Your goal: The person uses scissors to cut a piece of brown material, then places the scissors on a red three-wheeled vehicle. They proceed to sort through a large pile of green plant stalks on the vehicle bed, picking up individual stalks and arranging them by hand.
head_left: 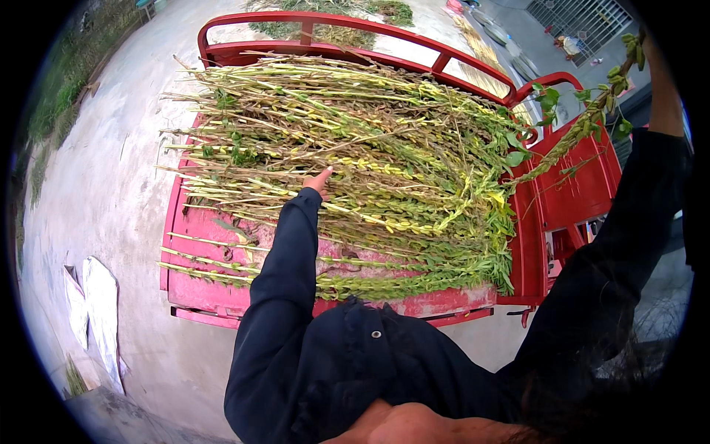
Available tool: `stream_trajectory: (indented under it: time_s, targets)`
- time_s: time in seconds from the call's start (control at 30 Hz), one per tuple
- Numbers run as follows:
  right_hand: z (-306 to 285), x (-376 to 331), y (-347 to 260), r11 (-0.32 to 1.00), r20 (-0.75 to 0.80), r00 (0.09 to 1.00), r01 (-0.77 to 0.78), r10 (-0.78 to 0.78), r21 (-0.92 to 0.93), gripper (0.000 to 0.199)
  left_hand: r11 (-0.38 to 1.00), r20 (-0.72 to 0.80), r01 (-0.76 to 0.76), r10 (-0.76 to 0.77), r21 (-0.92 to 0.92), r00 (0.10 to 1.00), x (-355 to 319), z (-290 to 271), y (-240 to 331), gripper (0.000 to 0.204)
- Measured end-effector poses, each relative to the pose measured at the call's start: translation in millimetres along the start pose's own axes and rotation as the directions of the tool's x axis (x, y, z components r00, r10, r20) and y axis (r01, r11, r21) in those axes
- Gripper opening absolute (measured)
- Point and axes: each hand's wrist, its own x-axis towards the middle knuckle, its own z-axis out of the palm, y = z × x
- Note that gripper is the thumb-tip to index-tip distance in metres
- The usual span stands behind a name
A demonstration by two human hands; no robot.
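Note:
A thick layer of cut sesame stalks (355, 140), green to yellow-brown and set with pods, lies across the red cargo bed (214, 226). My left hand (318, 183) rests against the near middle of the layer; one digit is stretched toward the right, and the others are partly hidden. At the far right my right arm is raised, with the bare wrist and my right hand (654, 59) at the dark rim, the fingers mostly cut off. From there a leafy sesame stalk (592, 118) slants down left to the leafy ends of the layer.
A red rail (310, 26) bounds the bed's far side, and a red panel (577, 177) stands at its right end. White sacks (100, 311) lie on the concrete at left. More cut plants (340, 35) are spread beyond the rail. A barred window (580, 26) is at far right.

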Motion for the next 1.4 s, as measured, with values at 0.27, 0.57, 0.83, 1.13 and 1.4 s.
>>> stream_trajectory:
  time_s: [0.27, 0.57, 0.83, 1.13, 1.4]
  targets:
    - [146, -211, -122, 0.878, 0.673, 0.737, -0.36, 0.06, 0.315, 0.019, 0.772, 0.401, -0.586, 0.631, -0.246, 0.664, -179, 10, -32, 0.076]
    - [168, -399, -229, 0.581, 0.923, 0.355, -0.787, 0.151, 0.208, 0.037, 0.804, 0.179, -0.462, 0.551, -0.374, 0.815, -181, -38, -109, 0.024]
    - [138, -473, -211, 0.665, 0.808, 0.554, -0.682, 0.199, 0.303, 0.075, 0.819, 0.003, -0.411, 0.45, -0.402, 0.893, -181, -50, -130, 0.023]
    - [-4, -603, -158, 0.652, 0.555, 0.367, -0.571, 0.747, -0.499, 0.061, 0.776, -0.22, -0.394, 0.327, -0.493, 0.919, -162, -94, -154, 0.028]
    - [-28, -728, -151, -0.835, 0.557, -0.621, -0.417, 0.551, 0.36, 0.059, 0.784, -0.262, -0.387, 0.292, -0.485, 0.92, -144, -111, -168, 0.032]
